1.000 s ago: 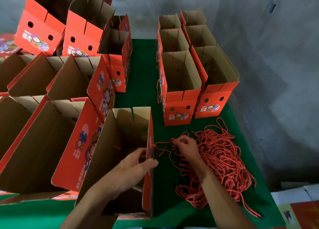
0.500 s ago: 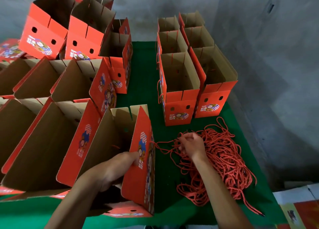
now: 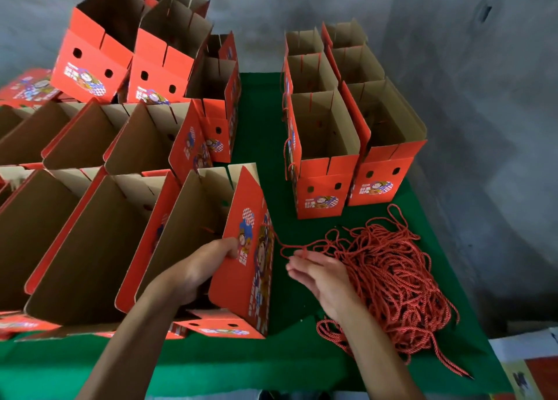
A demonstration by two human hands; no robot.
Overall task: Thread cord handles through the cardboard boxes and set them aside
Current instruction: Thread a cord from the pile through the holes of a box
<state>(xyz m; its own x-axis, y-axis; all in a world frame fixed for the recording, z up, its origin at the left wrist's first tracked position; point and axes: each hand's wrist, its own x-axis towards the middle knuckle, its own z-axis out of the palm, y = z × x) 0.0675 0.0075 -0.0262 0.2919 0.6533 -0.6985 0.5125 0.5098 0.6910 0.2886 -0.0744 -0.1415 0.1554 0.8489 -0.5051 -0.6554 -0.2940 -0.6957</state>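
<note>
An open red cardboard box stands tilted at the near middle of the green table. My left hand grips the top edge of its right wall, fingers inside and thumb on the printed face. One red cord runs from that wall's outer side to my right hand, which pinches it at the fingertips just right of the box. A tangled pile of red cords lies behind and right of this hand.
Open boxes without handles crowd the left side, with more stacked at the back left. Two rows of boxes stand at the back right, cords hanging on their left sides. Printed flat sheets lie past the table's right corner.
My left hand tipped the box's right wall up and outward. My right hand drew the cord end away from the pile, down and toward me, closer to the box.
</note>
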